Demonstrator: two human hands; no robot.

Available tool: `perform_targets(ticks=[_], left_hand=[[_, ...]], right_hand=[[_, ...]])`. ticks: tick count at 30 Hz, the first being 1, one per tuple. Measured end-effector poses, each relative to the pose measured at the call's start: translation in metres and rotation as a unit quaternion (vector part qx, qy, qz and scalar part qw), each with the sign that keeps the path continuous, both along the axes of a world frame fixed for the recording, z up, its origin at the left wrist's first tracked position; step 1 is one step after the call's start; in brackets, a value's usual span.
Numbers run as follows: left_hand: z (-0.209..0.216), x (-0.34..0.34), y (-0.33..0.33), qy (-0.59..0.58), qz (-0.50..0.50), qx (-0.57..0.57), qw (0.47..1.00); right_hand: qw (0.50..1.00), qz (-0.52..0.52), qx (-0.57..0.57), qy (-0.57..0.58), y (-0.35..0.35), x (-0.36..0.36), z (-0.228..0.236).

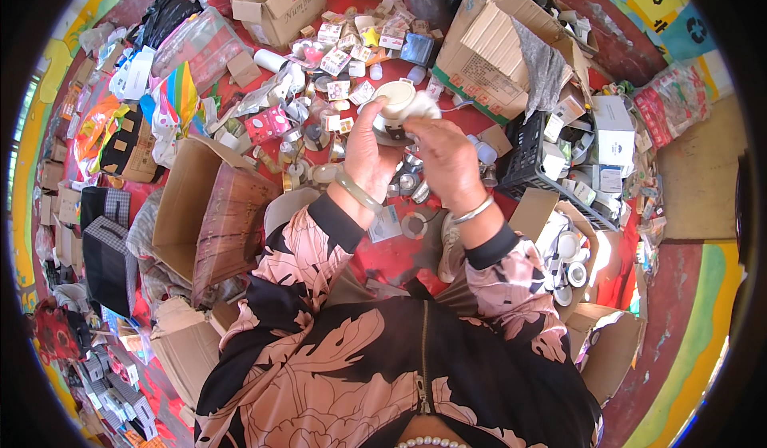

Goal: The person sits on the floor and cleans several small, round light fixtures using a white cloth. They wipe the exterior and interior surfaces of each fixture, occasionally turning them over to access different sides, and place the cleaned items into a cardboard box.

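The round cream-topped piece (395,97) is held up above the red floor (371,268), between both hands, and I get only part of it on my feed. The left hand (370,151) grasps it, thumb laid against its left side; that hand's other fingers are largely hidden from me. The right hand (450,160) curls in at its right side, fingertips turned out of my sight, so I cannot tell whether they grip or merely touch. A blurred white patch shows just beyond them, and I can't make out whether it belongs to the piece. Its lower part is shaded and hard to read. The top I do see is a pale, smooth round face with a rim.

A pale green bangle (359,195) circles the left wrist, a silver bangle (477,210) the right. Beneath the hands, small round containers crowd the floor, partly covered. Toward the floor's far edge lies a heap of small boxes (338,61); right of that, a large carton (487,53). Toward the right edge stands a packed black crate (519,164); toward the left, an open cardboard box (188,208).
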State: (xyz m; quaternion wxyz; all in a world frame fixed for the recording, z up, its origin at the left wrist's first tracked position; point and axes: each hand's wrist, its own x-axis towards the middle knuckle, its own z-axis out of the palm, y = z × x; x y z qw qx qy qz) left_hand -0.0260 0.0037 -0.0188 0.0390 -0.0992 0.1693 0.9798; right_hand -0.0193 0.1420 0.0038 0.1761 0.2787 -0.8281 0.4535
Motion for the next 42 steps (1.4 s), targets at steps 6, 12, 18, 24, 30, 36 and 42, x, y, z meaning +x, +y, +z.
perform_targets(ticks=[6, 12, 18, 24, 30, 36, 42], left_hand=[[0.011, -0.002, -0.003, -0.018, 0.056, 0.021, 0.998], [0.013, -0.001, -0.003, -0.012, 0.051, 0.032, 0.998], [0.019, 0.004, 0.008, 0.01, 0.019, -0.027, 0.999], [0.015, 0.008, 0.008, 0.031, 0.024, -0.036, 0.999], [0.004, 0.006, 0.005, 0.03, -0.021, -0.006, 0.999], [0.014, 0.004, 0.006, 0.022, 0.042, -0.052, 0.998], [0.023, 0.006, 0.009, 0.023, 0.004, -0.048, 0.999]], right_hand=[[0.808, 0.042, -0.558, -0.183, 0.065, -0.025, 0.02], [0.895, 0.032, -0.378, -0.234, 0.067, -0.01, 0.025], [0.979, -0.028, 0.094, 0.176, 0.027, -0.008, 0.016], [0.975, 0.0, 0.141, 0.173, 0.01, 0.003, 0.011], [0.982, 0.031, 0.118, 0.143, -0.018, 0.015, 0.0], [0.973, -0.04, 0.169, 0.154, 0.007, -0.001, 0.004], [0.981, 0.01, 0.133, 0.143, 0.0, 0.009, 0.002]])
